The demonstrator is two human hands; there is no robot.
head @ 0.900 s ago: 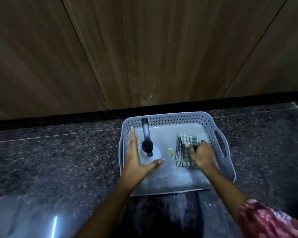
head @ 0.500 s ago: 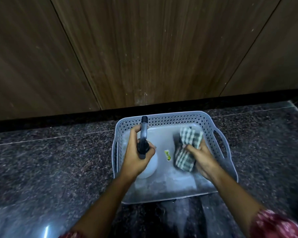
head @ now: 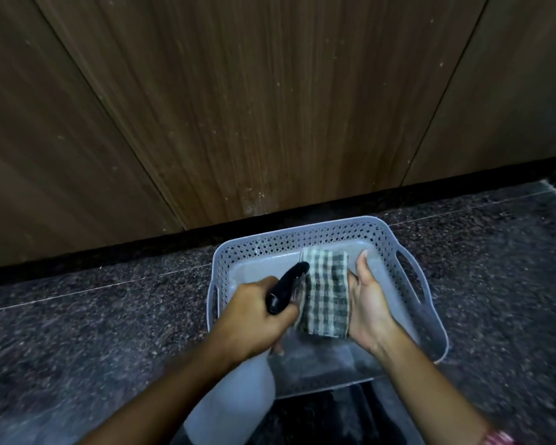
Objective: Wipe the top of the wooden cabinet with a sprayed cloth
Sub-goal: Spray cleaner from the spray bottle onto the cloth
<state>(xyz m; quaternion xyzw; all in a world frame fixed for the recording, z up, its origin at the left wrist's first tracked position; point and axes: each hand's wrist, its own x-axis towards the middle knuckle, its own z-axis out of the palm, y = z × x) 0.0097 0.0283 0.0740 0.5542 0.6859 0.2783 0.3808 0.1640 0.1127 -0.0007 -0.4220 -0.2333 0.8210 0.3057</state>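
Woven checked cloth (head: 328, 293), perforated plastic basket (head: 302, 234), polished speckled stone floor (head: 93, 332).

Dark wood panels (head: 238, 107), speckled granite floor (head: 93, 332)

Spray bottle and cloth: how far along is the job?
Done: both are lifted above the grey basket. In hand: the left hand grips the spray bottle, its black nozzle aimed at the checked cloth held up by the right hand. No mist is visible. Left: wiping the cabinet top, which is not in view.
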